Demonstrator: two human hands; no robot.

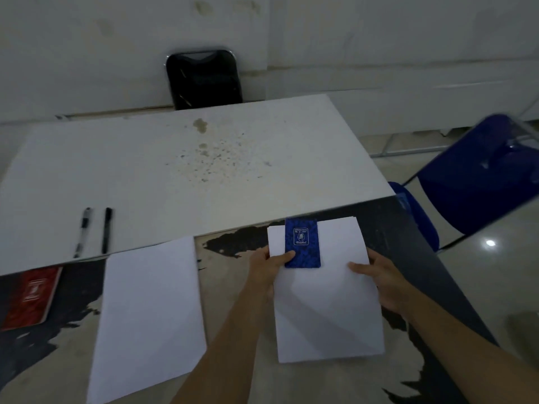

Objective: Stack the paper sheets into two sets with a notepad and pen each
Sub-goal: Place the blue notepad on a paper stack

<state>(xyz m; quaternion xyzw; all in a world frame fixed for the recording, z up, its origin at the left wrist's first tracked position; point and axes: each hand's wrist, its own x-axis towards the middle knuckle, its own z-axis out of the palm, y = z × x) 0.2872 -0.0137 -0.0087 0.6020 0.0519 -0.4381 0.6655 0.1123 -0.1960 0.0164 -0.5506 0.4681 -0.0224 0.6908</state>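
With your left hand (269, 265) pinning the blue notepad (302, 243) by thumb onto the right paper stack (326, 301) and your right hand (376, 272) pinching its edge, tilting could slide the notepad off (no containers here; both pens (94, 231) lie well apart).

We find the most open room on the white board (204, 158) at the back of the worktop (233, 287), bare but for two pens (94, 231) near its left front edge. Between the left paper stack (148, 316) and the right paper stack (326, 310) runs a free strip, crossed by our left forearm. A red notepad (32, 295) blocks the far left. A blue chair (478, 176) stands close off the right edge, a black chair (204, 78) behind.
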